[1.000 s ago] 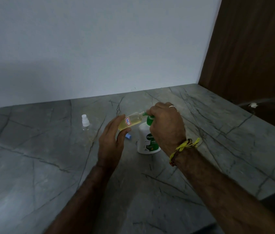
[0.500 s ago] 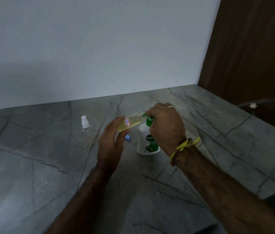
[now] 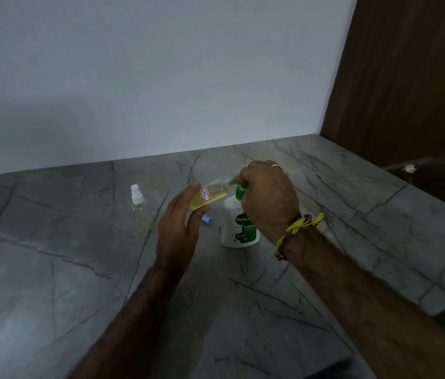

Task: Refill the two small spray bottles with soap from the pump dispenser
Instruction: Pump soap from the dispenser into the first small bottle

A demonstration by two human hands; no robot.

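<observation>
Grey marble counter point(image 3: 79, 269) filled the head view, with a white wall behind and brown wood panelling at the right. On it stood the dispenser point(image 3: 239, 225), white with a green pump. The right hand point(image 3: 267, 198) was curled over the pump head, fingers wrapped round it, apparently pressing. The left hand point(image 3: 180, 222) held the labelled bottle point(image 3: 210, 195) tilted, nearly on its side, its open neck meeting the green spout just left of the right hand's knuckles; the fingers lay fairly straight along the bottle with the thumb under it. Yellowish liquid filled most of that bottle.

The step in hand looked like filling the first bottle. A blue cap point(image 3: 206, 219) lay on the counter between the left hand and the dispenser, probably this bottle's top. The second bottle point(image 3: 138, 199), clear with a white sprayer fitted, stood well apart to the left, seemingly untouched.

Next, a few more strokes would likely do; then the neck must come away level so nothing spilled, and the cap go back on.
</observation>
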